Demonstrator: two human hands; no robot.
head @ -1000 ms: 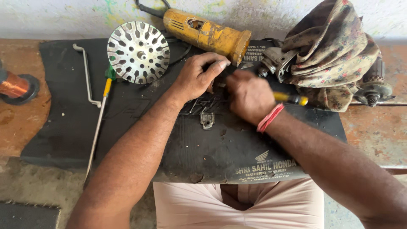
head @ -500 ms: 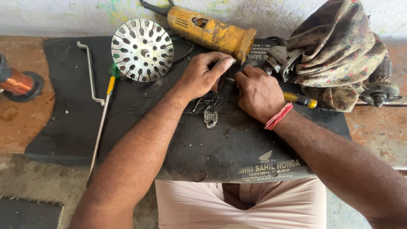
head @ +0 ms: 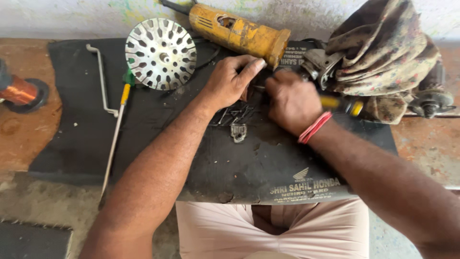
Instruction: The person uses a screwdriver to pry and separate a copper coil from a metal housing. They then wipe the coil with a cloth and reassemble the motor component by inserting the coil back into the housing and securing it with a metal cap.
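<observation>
- Both hands meet over the middle of the black rubber mat [head: 143, 124], just beyond a small metal bracket [head: 238, 132] and a loose bundle of thin wires [head: 230, 115].
- Left hand [head: 230, 81] lies with fingers curved and partly closed, pressing down on something hidden beneath it.
- Right hand [head: 290, 103] is fisted around a yellow-handled tool [head: 342, 104]; its tip is hidden.
- Left of the hands lie one long screwdriver [head: 117, 124] and one bent metal rod [head: 101, 79].
- Farther off: one slotted metal disc [head: 160, 53], one yellow angle grinder [head: 239, 32], one crumpled cloth [head: 383, 52], and one copper coil [head: 19, 91] at far left.
</observation>
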